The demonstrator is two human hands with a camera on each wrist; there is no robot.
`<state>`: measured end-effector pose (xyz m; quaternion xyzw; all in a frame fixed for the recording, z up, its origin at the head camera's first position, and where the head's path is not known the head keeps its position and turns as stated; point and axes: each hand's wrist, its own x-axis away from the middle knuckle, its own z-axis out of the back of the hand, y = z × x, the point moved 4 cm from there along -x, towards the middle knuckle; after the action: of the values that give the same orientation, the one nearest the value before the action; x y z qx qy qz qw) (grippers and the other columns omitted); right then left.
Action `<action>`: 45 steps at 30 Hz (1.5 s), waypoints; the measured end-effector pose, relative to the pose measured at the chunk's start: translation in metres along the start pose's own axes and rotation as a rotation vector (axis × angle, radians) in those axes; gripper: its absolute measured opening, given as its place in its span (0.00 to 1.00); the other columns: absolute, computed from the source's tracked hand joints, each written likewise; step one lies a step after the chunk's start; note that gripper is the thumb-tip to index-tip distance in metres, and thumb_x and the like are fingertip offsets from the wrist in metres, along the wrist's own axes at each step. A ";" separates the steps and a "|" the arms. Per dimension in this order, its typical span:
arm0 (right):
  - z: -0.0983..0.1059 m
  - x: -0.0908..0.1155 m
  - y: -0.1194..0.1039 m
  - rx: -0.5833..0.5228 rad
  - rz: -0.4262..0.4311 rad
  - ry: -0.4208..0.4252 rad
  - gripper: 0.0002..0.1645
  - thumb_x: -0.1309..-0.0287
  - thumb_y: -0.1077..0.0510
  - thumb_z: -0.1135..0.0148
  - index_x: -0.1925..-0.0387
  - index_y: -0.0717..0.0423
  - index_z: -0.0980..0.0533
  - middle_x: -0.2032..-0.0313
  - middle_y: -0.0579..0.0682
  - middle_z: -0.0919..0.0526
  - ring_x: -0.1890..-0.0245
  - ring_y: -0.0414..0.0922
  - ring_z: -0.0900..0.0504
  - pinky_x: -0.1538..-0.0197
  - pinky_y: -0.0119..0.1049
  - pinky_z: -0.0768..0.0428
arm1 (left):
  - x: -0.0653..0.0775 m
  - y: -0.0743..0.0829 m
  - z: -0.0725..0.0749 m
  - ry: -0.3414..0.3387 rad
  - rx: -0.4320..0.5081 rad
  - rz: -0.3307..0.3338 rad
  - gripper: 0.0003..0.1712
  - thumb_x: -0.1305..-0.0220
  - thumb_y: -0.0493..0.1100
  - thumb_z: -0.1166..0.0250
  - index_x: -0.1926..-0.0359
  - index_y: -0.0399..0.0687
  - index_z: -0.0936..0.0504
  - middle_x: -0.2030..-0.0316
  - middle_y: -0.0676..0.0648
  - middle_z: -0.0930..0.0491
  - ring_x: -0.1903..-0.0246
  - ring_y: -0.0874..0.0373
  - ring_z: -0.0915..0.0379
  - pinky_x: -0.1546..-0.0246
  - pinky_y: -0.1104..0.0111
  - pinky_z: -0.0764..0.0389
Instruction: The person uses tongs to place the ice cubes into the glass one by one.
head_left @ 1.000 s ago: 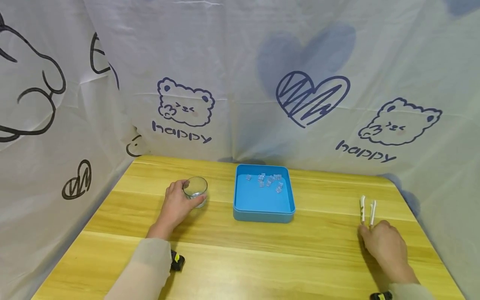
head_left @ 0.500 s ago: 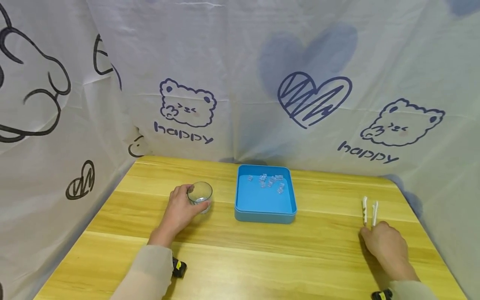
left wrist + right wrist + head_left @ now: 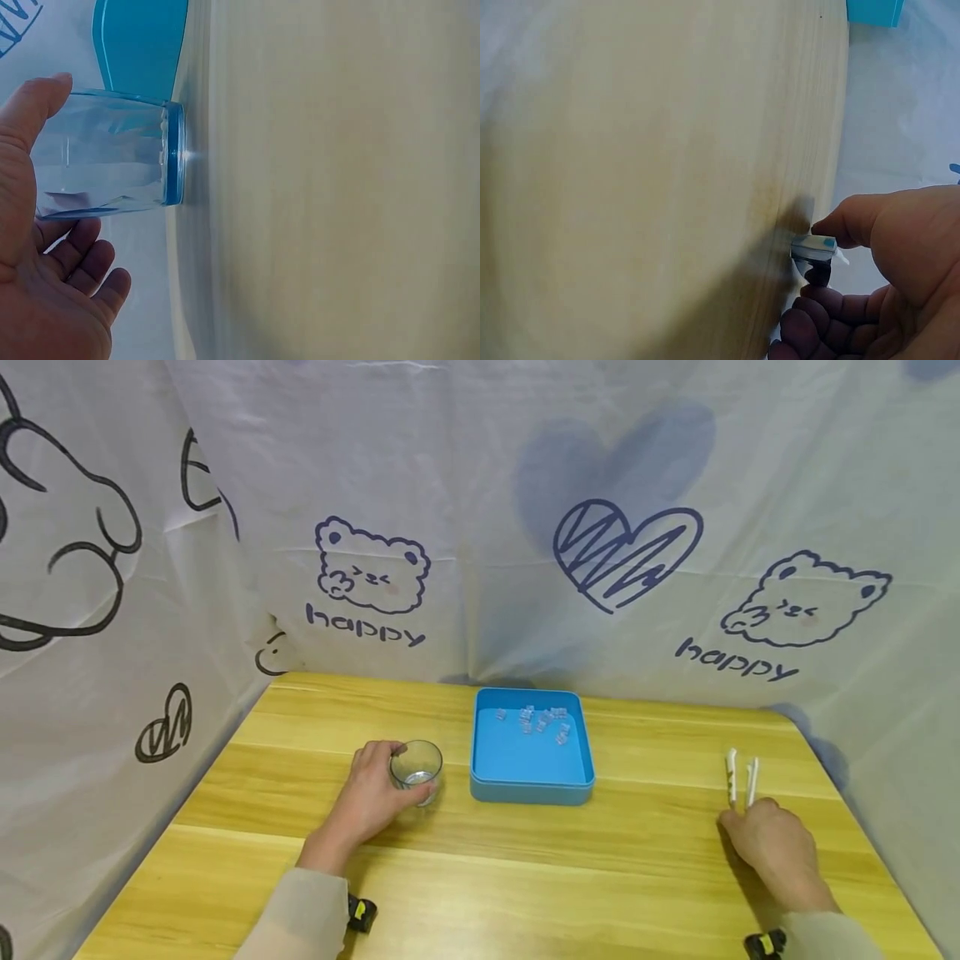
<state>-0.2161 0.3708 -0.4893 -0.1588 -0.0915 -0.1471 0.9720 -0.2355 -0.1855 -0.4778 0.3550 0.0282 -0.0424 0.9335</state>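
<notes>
My left hand (image 3: 369, 795) grips a clear drinking glass (image 3: 415, 770), thumb on the near side and fingers around the far side. In the left wrist view the base of the glass (image 3: 175, 154) is close over the table. At the right, my right hand (image 3: 777, 847) pinches a pair of tongs (image 3: 731, 777) with white tips pointing away from me. Their metal end (image 3: 814, 246) shows between thumb and fingers in the right wrist view. Between the hands stands a square blue tray (image 3: 525, 767) with several small clear cubes (image 3: 543, 720) toward its back.
The wood-grain table (image 3: 570, 885) runs back to a pale printed cloth (image 3: 495, 610), which also hangs at the left and right. The tray sits near the table's back edge, just right of the glass.
My left hand has carried the glass to the right and a little toward me, closer to the blue tray. The right hand and tongs have stayed nearly in place.
</notes>
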 end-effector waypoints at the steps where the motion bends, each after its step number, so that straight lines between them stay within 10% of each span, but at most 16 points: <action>1: 0.000 0.000 0.000 0.000 0.001 0.003 0.29 0.27 0.41 0.51 0.73 0.62 0.30 0.77 0.60 0.22 0.76 0.55 0.21 0.74 0.50 0.23 | 0.001 0.001 -0.001 -0.004 -0.009 -0.007 0.50 0.41 0.63 0.23 0.30 0.38 0.30 0.33 0.38 0.30 0.33 0.42 0.36 0.34 0.43 0.26; 45: 0.000 0.000 0.000 0.009 0.009 0.028 0.29 0.28 0.42 0.49 0.69 0.67 0.29 0.75 0.61 0.21 0.74 0.57 0.20 0.72 0.53 0.22 | 0.047 0.071 -0.054 -0.147 -0.016 -0.268 0.48 0.48 0.62 0.18 0.33 0.44 0.24 0.41 0.48 0.22 0.40 0.52 0.28 0.38 0.51 0.20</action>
<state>-0.2167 0.3707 -0.4891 -0.1526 -0.0779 -0.1445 0.9746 -0.1829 -0.0991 -0.4748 0.3365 0.0074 -0.1922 0.9218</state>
